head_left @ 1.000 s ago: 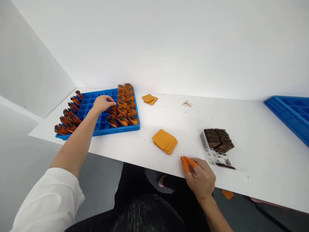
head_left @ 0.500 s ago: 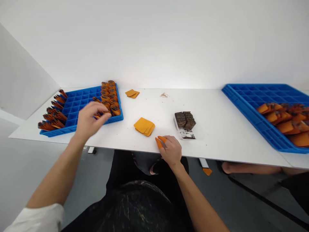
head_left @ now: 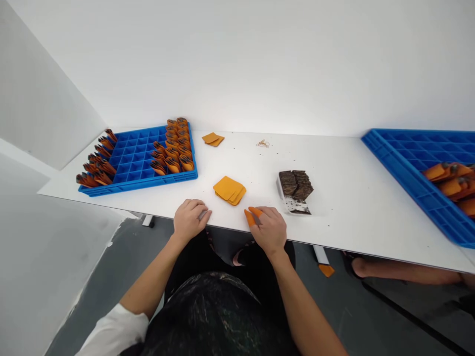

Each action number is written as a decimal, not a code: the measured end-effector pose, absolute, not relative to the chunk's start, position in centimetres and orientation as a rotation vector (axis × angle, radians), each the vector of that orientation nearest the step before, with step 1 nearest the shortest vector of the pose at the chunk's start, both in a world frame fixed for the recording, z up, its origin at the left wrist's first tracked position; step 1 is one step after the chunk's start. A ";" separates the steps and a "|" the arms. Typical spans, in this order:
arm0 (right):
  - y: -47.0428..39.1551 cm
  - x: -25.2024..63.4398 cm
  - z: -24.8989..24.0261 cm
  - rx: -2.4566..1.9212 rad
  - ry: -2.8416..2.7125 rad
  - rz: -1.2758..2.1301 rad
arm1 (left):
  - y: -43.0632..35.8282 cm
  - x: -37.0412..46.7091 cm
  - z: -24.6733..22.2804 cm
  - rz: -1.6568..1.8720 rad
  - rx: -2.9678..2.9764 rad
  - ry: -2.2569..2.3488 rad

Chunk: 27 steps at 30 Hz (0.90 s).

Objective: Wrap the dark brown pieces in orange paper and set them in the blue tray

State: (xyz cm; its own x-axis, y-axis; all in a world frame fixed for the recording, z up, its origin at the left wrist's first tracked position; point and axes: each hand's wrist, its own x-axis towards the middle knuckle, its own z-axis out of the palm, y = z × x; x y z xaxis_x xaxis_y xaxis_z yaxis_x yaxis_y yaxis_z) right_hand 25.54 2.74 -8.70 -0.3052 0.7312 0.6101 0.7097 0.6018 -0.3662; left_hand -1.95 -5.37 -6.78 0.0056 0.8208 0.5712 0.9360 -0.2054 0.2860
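My left hand (head_left: 190, 219) rests at the front edge of the table with nothing in it, its thumb apart from the loosely curled fingers. Orange covers sit on the thumb and index finger of my right hand (head_left: 269, 228), which also lies at the edge, empty, those two tips apart. Just beyond and between both hands is a small pile of yellow-orange square sheets (head_left: 229, 190). Right of it, a clear plastic box (head_left: 293, 206) contains rows of thin dark brown pieces (head_left: 296, 184); dark crumbs cover its near end.
A blue compartment tray (head_left: 137, 187) at left holds orange bundles (head_left: 172, 151) in some cells. Another blue tray (head_left: 411, 190) with orange bundles stands at right. Toward the wall lie two orange sheets (head_left: 213, 139) and rubber bands (head_left: 262, 144). Another person's leg (head_left: 401, 272) shows below the table.
My left hand has moved from the left tray rightward to the table edge. My right hand stays about where it was. The view has shifted slightly, bringing the left tray fully into sight.
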 end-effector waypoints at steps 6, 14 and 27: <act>2.9 25.5 -8.6 -1.095 -2.054 -0.012 | -5.5 -1.8 -6.9 -0.993 -2.073 -1.827; 3.0 25.6 -8.5 -1.064 -2.071 -0.030 | -5.5 -1.7 -6.7 -1.009 -2.069 -1.831; 2.9 25.6 -8.3 -1.036 -2.063 -0.044 | -5.5 -1.4 -6.6 -1.009 -2.056 -1.869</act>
